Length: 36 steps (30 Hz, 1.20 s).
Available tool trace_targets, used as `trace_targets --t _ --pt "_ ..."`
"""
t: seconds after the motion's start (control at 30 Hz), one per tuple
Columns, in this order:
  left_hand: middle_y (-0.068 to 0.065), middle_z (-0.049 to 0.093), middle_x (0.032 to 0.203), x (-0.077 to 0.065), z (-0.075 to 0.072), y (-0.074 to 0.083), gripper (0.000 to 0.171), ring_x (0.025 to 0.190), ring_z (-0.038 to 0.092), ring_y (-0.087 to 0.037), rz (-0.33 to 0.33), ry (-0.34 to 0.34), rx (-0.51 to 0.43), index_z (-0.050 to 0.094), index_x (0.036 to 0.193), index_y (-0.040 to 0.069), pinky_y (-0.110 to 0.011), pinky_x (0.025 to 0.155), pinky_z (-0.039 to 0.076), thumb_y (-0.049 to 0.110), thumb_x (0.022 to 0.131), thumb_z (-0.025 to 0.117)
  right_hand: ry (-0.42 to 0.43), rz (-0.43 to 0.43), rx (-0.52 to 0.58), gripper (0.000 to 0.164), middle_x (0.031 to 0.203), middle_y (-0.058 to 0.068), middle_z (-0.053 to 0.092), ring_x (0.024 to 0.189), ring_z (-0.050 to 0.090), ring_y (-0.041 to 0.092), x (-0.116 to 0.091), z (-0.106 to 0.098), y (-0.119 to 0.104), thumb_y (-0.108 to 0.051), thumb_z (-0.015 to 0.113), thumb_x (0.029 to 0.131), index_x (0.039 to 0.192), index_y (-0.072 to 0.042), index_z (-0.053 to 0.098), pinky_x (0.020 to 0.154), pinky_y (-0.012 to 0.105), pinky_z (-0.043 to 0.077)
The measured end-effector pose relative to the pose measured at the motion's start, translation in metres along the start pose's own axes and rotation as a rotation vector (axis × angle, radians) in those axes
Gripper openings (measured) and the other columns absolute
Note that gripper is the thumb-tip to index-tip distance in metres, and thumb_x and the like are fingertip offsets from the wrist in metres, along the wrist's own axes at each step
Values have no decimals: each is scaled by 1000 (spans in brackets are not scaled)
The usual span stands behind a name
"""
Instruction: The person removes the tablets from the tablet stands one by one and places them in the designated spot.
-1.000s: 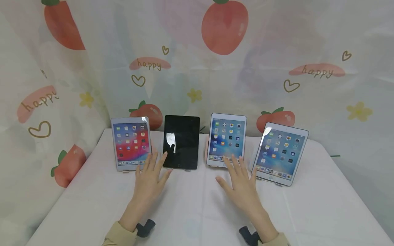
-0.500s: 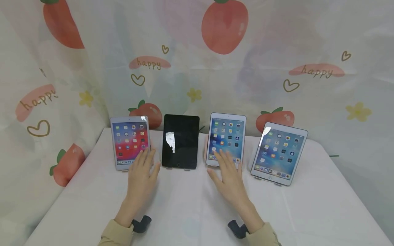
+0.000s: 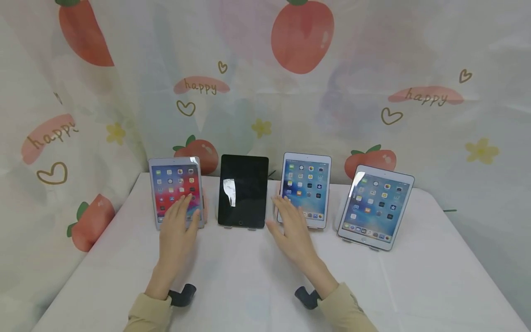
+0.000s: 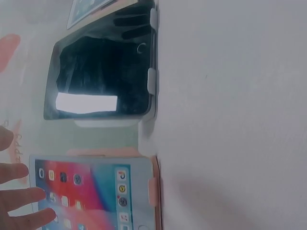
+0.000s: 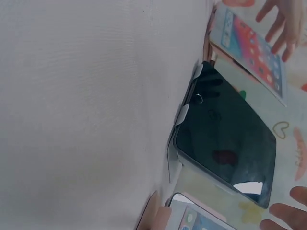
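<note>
The left hand [image 3: 175,233] is relaxed and grasps nothing, its fingers extended over the lower part of a silver-framed rectangular tablet with a lit red-and-blue screen [image 3: 174,182]; whether a fingertip touches the glass I cannot tell. The right hand [image 3: 293,235], also released and straight-fingered, is in front of the lower left corner of a white-framed rectangular tablet with a lit blue screen [image 3: 308,184]; contact there is unclear too. Between them leans a black rectangular tablet with a dark, glossy screen [image 3: 243,191], and farther right a white-framed blue-screened tablet stands at an angle [image 3: 376,207]. All four form a row on a table under smooth white cloth [image 3: 240,281], before a pale fabric backdrop printed with red fruit [image 3: 352,37]. A stray brush could launch an app; a push high on a frame might tip a tablet off its small stand lips. Compared with a second ago, both hands have shifted left, the right away from the angled tablet; the tablets look unmoved.
</note>
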State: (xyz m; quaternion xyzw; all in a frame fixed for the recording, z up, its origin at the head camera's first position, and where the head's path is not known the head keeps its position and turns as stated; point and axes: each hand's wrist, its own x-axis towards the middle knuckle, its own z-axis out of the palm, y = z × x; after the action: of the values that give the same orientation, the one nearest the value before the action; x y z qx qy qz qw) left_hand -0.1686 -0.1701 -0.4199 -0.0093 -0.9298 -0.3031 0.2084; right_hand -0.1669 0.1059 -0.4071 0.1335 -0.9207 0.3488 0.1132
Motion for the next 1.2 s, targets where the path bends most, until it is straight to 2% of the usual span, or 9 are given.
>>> trace_targets --t 0.2,0.4,0.6,0.9,1.2 --pt "-19 43 147 4 -8 -6 53 136 37 -39 -42 38 -51 40 145 8 -64 106 35 26 97 54 -16 -27 51 54 154 7 37 145 30 27 10 10 -7 -35 53 97 147 -18 39 120 55 16" --pt "-19 44 146 7 -12 -15 51 135 38 -39 -73 73 -66 42 144 10 -66 105 34 22 96 55 -35 -76 110 54 154 9 37 145 31 29 18 21 -15 -33 53 97 146 -18 39 117 58 23" --pt "-20 49 142 12 -17 -26 46 128 44 -40 -80 138 -78 46 140 6 -64 100 39 22 97 54 -70 -107 139 53 154 10 36 144 31 30 30 27 -23 -33 52 98 147 -18 38 115 58 26" --pt "-22 52 137 22 -21 -43 43 125 46 -40 -98 199 -100 49 136 3 -63 101 38 24 98 51 -81 -152 138 53 154 5 38 143 35 25 52 31 -33 -34 51 98 147 -20 37 115 52 31" --pt "-25 52 134 34 -20 -51 41 123 46 -41 -112 269 -151 52 132 -1 -61 102 37 20 97 50 -102 -191 213 52 148 6 44 137 42 25 76 43 -45 -25 57 96 145 -15 40 111 49 38"
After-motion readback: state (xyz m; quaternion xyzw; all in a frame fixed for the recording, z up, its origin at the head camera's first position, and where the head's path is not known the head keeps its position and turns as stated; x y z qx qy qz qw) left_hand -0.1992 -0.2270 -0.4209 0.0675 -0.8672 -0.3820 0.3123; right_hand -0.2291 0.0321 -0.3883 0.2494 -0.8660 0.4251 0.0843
